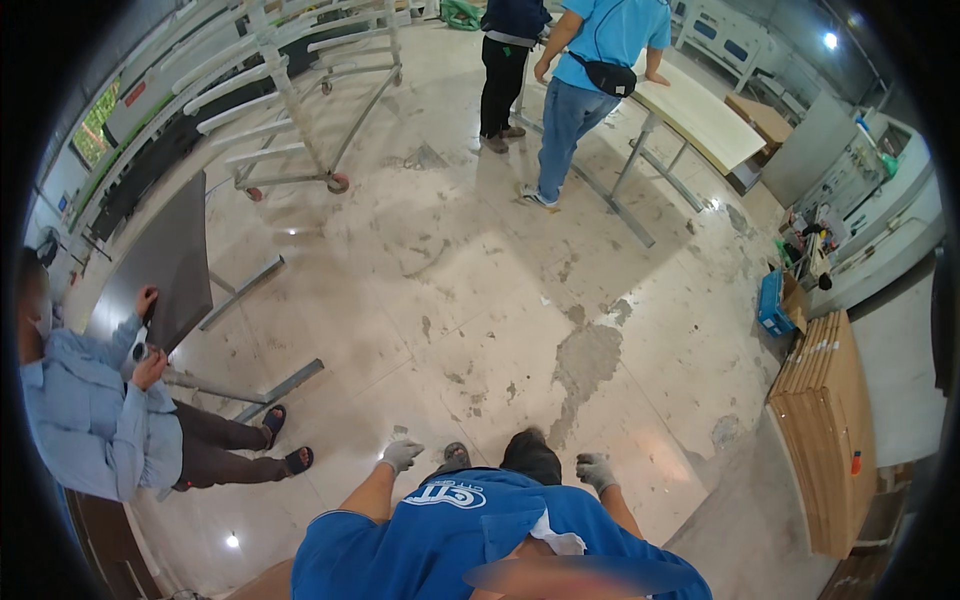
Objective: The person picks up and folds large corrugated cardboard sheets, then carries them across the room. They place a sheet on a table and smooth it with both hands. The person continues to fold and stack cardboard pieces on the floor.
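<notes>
My left hand (402,456), in a light grey work glove, hangs beside my body above the tiled floor. Its fingers are loosely curled, and nothing shows in them. On my other side, my right hand (596,471) wears a matching glove, also with bent fingers and no object visible. Neither hand touches anything. Between them, below my blue shirt (430,540), one shoe (456,456) and a dark trouser leg (532,457) show over the floor (480,350).
At left, a person (110,400) holds a small round object by a dark panel (165,265) on metal legs. Two people stand at a pale board (700,115) on a stand. A wheeled rack (290,110) is far left; flattened cardboard (820,430) leans at right near a blue crate (772,302).
</notes>
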A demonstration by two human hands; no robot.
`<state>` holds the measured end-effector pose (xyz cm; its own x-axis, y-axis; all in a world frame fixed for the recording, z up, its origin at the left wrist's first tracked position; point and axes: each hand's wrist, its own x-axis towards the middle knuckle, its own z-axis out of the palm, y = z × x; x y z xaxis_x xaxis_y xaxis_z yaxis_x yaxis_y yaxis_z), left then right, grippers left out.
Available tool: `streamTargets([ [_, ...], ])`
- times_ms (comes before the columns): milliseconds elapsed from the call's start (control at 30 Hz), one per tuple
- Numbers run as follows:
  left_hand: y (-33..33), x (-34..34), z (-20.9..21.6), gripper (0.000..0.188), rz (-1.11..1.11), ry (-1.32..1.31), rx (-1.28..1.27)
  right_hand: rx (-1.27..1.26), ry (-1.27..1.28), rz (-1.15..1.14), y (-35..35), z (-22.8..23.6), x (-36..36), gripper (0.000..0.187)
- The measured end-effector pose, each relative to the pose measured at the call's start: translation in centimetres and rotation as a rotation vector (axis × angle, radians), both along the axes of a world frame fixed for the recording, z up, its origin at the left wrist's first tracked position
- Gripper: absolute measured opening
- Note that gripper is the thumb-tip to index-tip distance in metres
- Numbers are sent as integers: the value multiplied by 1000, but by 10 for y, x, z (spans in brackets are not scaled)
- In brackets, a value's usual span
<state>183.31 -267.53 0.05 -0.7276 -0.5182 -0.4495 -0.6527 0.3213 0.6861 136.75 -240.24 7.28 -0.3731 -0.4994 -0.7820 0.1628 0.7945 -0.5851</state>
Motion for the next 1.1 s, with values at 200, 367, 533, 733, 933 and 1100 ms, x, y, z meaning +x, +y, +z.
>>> streamTargets([
  [200,-75,-139,24,41,632,-171,483,170,-86,2,-30,-31,-63,28],
  [367,-138,-218,48,40,813,-211,533,72,-82,-54,-76,-35,-181,27],
  [533,-197,-298,75,34,868,42,478,11,27,-312,-147,-21,-303,23],
  [733,-237,-346,71,35,808,-22,570,-137,78,-269,-258,-10,-371,19],
  [933,-290,-323,24,33,319,-171,276,-29,98,-1,-369,-18,-369,20],
  [1100,-393,-327,0,32,974,-458,749,65,-1,9,-436,-21,-369,23],
])
